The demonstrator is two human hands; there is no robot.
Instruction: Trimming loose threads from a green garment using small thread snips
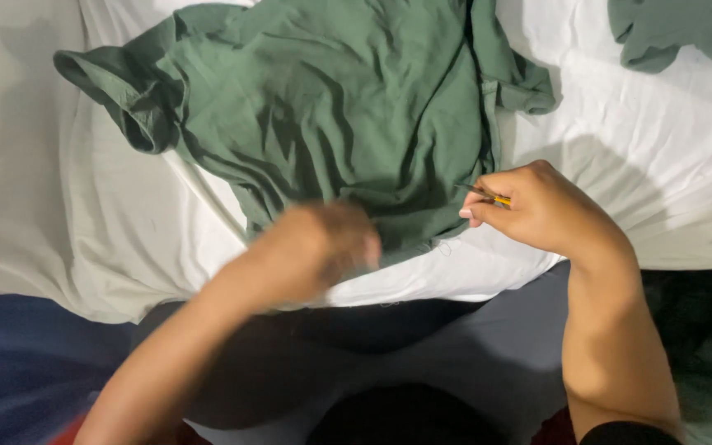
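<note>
A green shirt [331,107] lies spread and creased on a white sheet [644,140], one sleeve reaching to the upper left. My left hand [323,247] is blurred with motion and rests on the shirt's lower hem; whether it grips the cloth I cannot tell. My right hand [537,206] sits at the hem's right end, fingers closed around a small slim tool with a yellow handle [496,199], its thin tip pointing left at the fabric.
Another piece of green cloth [677,29] lies at the upper right corner. A white pillow-like bulge [26,165] fills the left side. My dark grey trouser legs [455,354] are below, with blue fabric [18,363] at lower left.
</note>
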